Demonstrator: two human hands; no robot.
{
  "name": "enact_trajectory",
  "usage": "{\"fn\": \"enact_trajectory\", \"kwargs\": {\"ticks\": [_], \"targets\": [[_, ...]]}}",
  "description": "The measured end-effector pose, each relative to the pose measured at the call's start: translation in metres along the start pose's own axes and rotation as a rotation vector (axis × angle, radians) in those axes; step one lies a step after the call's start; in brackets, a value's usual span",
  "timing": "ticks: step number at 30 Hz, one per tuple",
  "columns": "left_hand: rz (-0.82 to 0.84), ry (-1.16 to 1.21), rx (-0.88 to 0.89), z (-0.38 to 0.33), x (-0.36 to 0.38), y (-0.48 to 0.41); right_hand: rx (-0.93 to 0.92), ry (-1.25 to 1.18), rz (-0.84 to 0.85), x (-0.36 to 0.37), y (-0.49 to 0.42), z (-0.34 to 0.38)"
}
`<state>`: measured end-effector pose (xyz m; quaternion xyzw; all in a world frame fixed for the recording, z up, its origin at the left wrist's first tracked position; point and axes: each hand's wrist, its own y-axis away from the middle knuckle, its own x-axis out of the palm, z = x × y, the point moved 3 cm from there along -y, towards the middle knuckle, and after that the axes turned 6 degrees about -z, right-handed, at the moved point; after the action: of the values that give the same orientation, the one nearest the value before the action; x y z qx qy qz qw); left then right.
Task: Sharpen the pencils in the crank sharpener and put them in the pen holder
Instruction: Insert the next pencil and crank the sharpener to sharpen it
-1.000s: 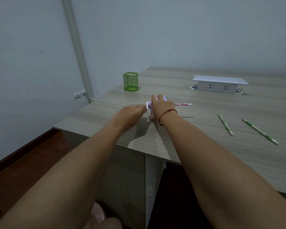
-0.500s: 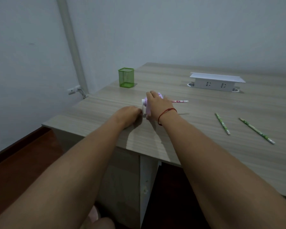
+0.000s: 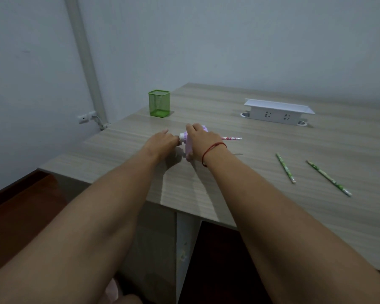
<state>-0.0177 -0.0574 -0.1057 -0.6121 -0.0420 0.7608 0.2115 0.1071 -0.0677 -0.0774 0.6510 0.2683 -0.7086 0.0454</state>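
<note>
Your right hand [image 3: 201, 139] sits on top of the purple crank sharpener [image 3: 187, 143], fingers curled over its body and pressing it down onto the wooden desk [image 3: 261, 189]. A red string bracelet [image 3: 212, 151] circles that wrist.

Your left hand [image 3: 160, 142] is at the sharpener's left end, fingers closed around the white crank handle [image 3: 182, 136]; the grip itself is mostly hidden behind the knuckles, so how the fingertips pinch cannot be told. One finger of this hand sticks out forward, apart from the rest.

A pink patterned pencil [image 3: 232, 138] juts out from under your right palm, pointing away to the right and level with the desk. Its near end is hidden by the hand, in line with the sharpener.

Beyond the fingers of your left hand, toward the far left edge of the desk, the green mesh pen holder [image 3: 159, 103] stands upright; its inside cannot be seen.

Well to the right of your right wrist, two green pencils lie flat on the desk, the nearer one [image 3: 285, 168] and the farther one [image 3: 328, 178], apart from each other and touched by neither hand.

Past your right fingers, farther back, stands a white power socket box [image 3: 278, 111].
</note>
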Motion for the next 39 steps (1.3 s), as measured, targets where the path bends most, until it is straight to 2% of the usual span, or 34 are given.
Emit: {"fn": "enact_trajectory", "kwargs": {"ticks": [12,20,27,31,39], "targets": [[-0.149,0.036,-0.013,0.012,-0.021,-0.01,-0.029,0.062,0.006,-0.003,-0.003,-0.003],[-0.351,0.115,0.02,0.005,-0.052,0.009,0.004,0.089,0.031,0.002,-0.009,0.0],[-0.39,0.158,0.085,-0.01,-0.043,0.044,0.041,0.04,0.031,0.003,-0.011,0.0],[-0.28,0.156,-0.013,-0.02,-0.035,0.052,0.051,0.026,0.043,0.003,-0.012,0.002],[-0.197,0.214,-0.03,-0.016,-0.029,0.049,0.06,0.022,0.061,0.003,-0.013,0.0]]}}
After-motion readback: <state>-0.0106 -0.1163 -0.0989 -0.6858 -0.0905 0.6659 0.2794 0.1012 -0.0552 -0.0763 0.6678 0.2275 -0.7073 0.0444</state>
